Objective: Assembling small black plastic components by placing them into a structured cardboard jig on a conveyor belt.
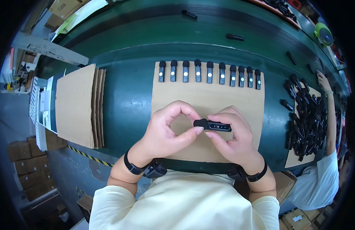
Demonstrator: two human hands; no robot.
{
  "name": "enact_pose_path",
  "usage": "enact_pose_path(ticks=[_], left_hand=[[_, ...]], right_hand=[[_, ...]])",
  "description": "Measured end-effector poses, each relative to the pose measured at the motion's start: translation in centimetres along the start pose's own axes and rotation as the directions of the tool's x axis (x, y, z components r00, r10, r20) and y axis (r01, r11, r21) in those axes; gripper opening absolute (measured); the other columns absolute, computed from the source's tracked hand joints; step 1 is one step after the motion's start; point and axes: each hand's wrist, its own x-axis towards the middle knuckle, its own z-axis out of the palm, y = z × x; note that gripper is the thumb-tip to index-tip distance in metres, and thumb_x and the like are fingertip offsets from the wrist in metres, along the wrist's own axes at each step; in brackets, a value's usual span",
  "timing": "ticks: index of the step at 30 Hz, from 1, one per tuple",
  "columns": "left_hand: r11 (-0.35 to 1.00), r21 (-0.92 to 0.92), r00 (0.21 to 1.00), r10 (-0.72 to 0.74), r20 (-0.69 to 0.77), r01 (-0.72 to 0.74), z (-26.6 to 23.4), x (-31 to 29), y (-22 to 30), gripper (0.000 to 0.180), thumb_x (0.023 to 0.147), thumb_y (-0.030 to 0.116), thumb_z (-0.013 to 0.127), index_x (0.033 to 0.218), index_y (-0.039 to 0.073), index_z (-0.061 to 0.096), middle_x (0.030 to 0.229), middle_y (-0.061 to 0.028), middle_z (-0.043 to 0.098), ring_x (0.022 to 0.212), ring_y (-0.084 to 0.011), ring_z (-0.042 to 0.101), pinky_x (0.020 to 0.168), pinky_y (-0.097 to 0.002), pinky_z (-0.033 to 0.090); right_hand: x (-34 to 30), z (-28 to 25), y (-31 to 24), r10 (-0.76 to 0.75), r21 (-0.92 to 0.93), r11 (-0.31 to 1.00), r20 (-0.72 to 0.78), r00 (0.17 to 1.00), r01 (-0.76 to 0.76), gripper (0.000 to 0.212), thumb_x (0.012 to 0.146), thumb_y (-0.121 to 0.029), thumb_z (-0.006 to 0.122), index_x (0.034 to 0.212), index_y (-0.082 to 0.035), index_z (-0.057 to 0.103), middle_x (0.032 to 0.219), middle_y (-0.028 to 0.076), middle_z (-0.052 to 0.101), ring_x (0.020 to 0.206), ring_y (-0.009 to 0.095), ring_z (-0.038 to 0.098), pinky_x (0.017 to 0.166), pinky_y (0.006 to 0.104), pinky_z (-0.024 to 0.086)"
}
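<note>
Thumb and forefinger of the left hand (156,130) close on the foam cap (200,123) of a small black device (219,126), while the right hand (238,132) holds its body, fingers parted only by its thickness; whether the right thumb presses underneath is hard to tell. This two-ended hold seems to leave the device's face turned up to view. Beneath the grip lies a cardboard sheet (202,96), probably shielding things from the green table (127,96). Just beyond, ten similar devices (210,78) lie in a row, likely spaced so their pale dots (209,75) show. Well left are stacked cardboard sheets (76,109); well right, a heap of black devices (309,119). Farthest ahead, loose devices (235,37) lie scattered.
</note>
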Motion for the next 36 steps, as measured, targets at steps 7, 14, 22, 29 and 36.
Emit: enact_pose_path(ticks=[7,14,22,29,36], left_hand=[[0.999,-0.052,1.0,-0.014,0.005,0.014,-0.2,-2.0,-0.3,0.028,0.078,-0.004,0.073,0.102,0.0,0.061,0.102,-0.0087,0.064,0.1,-0.0168,0.06,0.094,-0.0327,0.045],[0.998,-0.056,1.0,0.007,0.007,-0.006,0.1,-1.7,0.3,0.028,0.077,-0.002,0.074,0.102,0.0,0.062,0.102,-0.01,0.065,0.101,-0.0196,0.061,0.097,-0.0357,0.045],[0.973,0.109,0.978,0.207,-0.012,-0.204,0.1,-1.1,-0.9,0.026,0.076,-0.002,0.075,0.099,0.001,0.063,0.1,-0.0118,0.068,0.098,-0.0244,0.064,0.091,-0.0357,0.048],[0.983,0.103,0.984,0.16,-0.08,-0.152,-0.6,-1.6,-2.2,0.027,0.073,-0.001,0.075,0.097,0.004,0.064,0.098,-0.0099,0.067,0.094,-0.0258,0.064,0.086,-0.0353,0.05],[0.83,0.558,0.975,0.139,-0.172,-0.02,-4.2,-4.4,-4.2,0.024,0.074,0.009,0.076,0.095,0.006,0.064,0.098,-0.009,0.065,0.094,-0.0288,0.062,0.087,-0.0394,0.047]], right_hand=[[-0.5,1.1,-0.2,-0.087,0.041,0.995,-0.039,0.995,0.089,0.036,0.073,0.004,0.076,0.106,-0.002,0.064,0.091,0.01,0.065,0.076,0.023,0.059,0.067,0.0325,0.045],[-0.6,1.1,-0.3,-0.136,0.019,0.99,-0.047,0.99,0.137,0.034,0.074,0.004,0.074,0.106,-0.002,0.063,0.09,0.011,0.064,0.077,0.023,0.059,0.067,0.0319,0.044],[-0.7,1.2,-0.8,0.04,0.148,0.989,-0.091,0.995,-0.026,0.035,0.076,0.004,0.074,0.108,-0.001,0.061,0.091,0.013,0.063,0.08,0.024,0.059,0.071,0.0316,0.047],[1.0,2.3,-1.3,-0.136,0.011,0.991,-0.042,0.99,0.137,0.035,0.077,0.007,0.071,0.109,-0.002,0.06,0.099,0.016,0.066,0.085,0.027,0.063,0.076,0.0328,0.05],[2.6,5.4,-0.8,0.023,-0.093,0.996,0.062,0.998,-0.017,0.028,0.077,0.006,0.071,0.102,-0.002,0.063,0.102,0.014,0.07,0.087,0.029,0.067,0.077,0.0354,0.053]])
